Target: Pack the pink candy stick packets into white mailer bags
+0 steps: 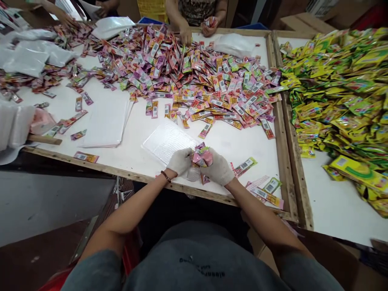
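Both of my hands wear white knit gloves and meet just above the table's near edge. Between them is a bunch of small pink, purple and green sachets (202,157). My right hand (220,167) wraps round the bunch from the right. My left hand (181,161) is closed at the bunch's left side, with its fingertips partly hidden. Some clear plastic (194,174) shows below the sachets, between the hands; its shape is hard to make out. A shiny white bag (166,139) lies flat just beyond my left hand.
A big heap of sachets (157,60) covers the table's far side. White sheets or bags (104,121) are stacked to the left. Loose sachets (245,166) lie at right. Past a wooden rail (287,161) sit yellow packets (339,89). A co-worker's hands (209,26) hold sachets opposite.
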The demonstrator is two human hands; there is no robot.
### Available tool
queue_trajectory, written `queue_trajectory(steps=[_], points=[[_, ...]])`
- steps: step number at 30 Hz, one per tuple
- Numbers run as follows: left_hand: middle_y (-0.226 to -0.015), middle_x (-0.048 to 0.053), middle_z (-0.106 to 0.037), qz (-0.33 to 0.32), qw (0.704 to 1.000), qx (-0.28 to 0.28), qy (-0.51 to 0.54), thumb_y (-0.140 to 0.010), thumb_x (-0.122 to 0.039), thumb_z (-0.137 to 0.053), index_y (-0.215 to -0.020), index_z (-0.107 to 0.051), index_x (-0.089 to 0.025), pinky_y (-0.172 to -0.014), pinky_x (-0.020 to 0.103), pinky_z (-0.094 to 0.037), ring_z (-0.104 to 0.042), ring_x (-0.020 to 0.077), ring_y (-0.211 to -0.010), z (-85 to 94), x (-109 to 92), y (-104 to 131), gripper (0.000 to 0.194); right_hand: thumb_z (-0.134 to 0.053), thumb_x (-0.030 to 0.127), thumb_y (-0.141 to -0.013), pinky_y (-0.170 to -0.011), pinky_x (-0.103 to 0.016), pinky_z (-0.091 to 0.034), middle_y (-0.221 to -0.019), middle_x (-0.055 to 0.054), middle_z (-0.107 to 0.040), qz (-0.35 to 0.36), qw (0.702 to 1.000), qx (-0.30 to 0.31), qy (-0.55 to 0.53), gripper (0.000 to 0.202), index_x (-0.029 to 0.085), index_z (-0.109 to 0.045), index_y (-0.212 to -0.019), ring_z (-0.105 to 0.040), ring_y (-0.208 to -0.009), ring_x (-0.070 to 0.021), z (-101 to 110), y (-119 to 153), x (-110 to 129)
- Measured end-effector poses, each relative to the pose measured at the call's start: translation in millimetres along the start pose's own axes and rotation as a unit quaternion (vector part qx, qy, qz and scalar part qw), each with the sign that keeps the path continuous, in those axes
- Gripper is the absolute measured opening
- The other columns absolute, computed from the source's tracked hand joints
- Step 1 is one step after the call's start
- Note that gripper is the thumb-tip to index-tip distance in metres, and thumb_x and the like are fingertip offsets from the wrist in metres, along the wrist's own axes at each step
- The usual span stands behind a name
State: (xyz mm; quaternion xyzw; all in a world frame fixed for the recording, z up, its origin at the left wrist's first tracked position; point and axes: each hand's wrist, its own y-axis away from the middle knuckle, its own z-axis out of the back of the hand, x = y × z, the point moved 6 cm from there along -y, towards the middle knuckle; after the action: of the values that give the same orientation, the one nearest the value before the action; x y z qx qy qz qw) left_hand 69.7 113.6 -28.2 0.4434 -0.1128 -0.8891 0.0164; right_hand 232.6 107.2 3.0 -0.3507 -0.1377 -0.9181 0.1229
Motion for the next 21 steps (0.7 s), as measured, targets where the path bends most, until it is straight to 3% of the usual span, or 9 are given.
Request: queue_trajectory(steps=[3, 6, 10, 12, 16, 21], points=[[-0.063, -0.001, -0.058, 0.056, 0.985, -0.038, 0.158, -0.077, -0.024, -0.058, -0.067, -0.059, -0.018, -0.059, 0.025, -0.038, -0.051, 0.0136, -0.062, 8.1, 13, -7, 0.011, -0.065, 0.039, -0.087, -0.082, -0.037, -0.052, -0.107, -0.011, -0.074, 0.03, 0.991, 0.052, 0.116, 0.033, 0.019, -0.062, -0.113, -0.071, -0.095, -0.0284, -10, 1, 13], [-0.058, -0.004, -0.048, 0.058, 0.975, -0.067, 0.201, -0.072, -0.021, -0.054, -0.063, -0.052, -0.02, -0.054, 0.024, -0.032, -0.042, 0.0113, -0.057, 10.2, 13, -3, 0.008, -0.064, 0.036, -0.09, -0.087, -0.039, -0.05, -0.119, -0.017, -0.073, 0.098, 0.963, 0.099, 0.23, 0.036, 0.017, -0.065, -0.119, -0.07, -0.104, -0.032, -11, -8, 31], [-0.059, -0.004, -0.048, -0.028, 0.994, -0.059, 0.087, -0.072, -0.023, -0.058, -0.064, -0.052, -0.02, -0.059, 0.025, -0.033, -0.044, 0.0127, -0.062, 22.0, -10, 10, 0.011, -0.073, 0.038, -0.083, -0.079, -0.034, -0.05, -0.109, -0.01, -0.078, 0.099, 0.942, 0.217, 0.236, 0.038, 0.022, -0.069, -0.117, -0.073, -0.098, -0.0298, -11, -30, 34], [-0.061, -0.003, -0.052, -0.039, 0.996, -0.057, 0.053, -0.073, -0.025, -0.061, -0.065, -0.054, -0.02, -0.062, 0.026, -0.034, -0.047, 0.0142, -0.066, 30.2, -21, 10, 0.012, -0.073, 0.036, -0.082, -0.075, -0.032, -0.05, -0.107, -0.009, -0.079, 0.094, 0.934, 0.256, 0.23, 0.034, 0.023, -0.072, -0.113, -0.073, -0.095, -0.0286, -12, -40, 34], [-0.058, -0.001, -0.048, 0.006, 0.997, -0.069, 0.029, -0.081, -0.02, -0.053, -0.061, -0.047, -0.021, -0.062, 0.028, -0.034, -0.047, 0.0155, -0.064, 33.5, -37, 4, 0.021, -0.066, 0.03, -0.086, -0.078, -0.035, -0.053, -0.115, -0.015, -0.077, 0.078, 0.937, 0.24, 0.24, 0.036, 0.018, -0.072, -0.118, -0.074, -0.1, -0.0317, -19, -51, 40], [-0.079, 0.004, -0.064, -0.013, 0.972, -0.137, -0.191, -0.093, -0.024, -0.052, -0.082, -0.058, -0.022, -0.069, 0.033, -0.035, -0.058, 0.0216, -0.079, 20.3, -48, 9, 0.013, -0.069, 0.028, -0.082, -0.085, -0.041, -0.056, -0.119, -0.019, -0.075, 0.064, 0.944, 0.224, 0.232, 0.045, 0.015, -0.068, -0.124, -0.073, -0.107, -0.0359, -24, -45, 43]])
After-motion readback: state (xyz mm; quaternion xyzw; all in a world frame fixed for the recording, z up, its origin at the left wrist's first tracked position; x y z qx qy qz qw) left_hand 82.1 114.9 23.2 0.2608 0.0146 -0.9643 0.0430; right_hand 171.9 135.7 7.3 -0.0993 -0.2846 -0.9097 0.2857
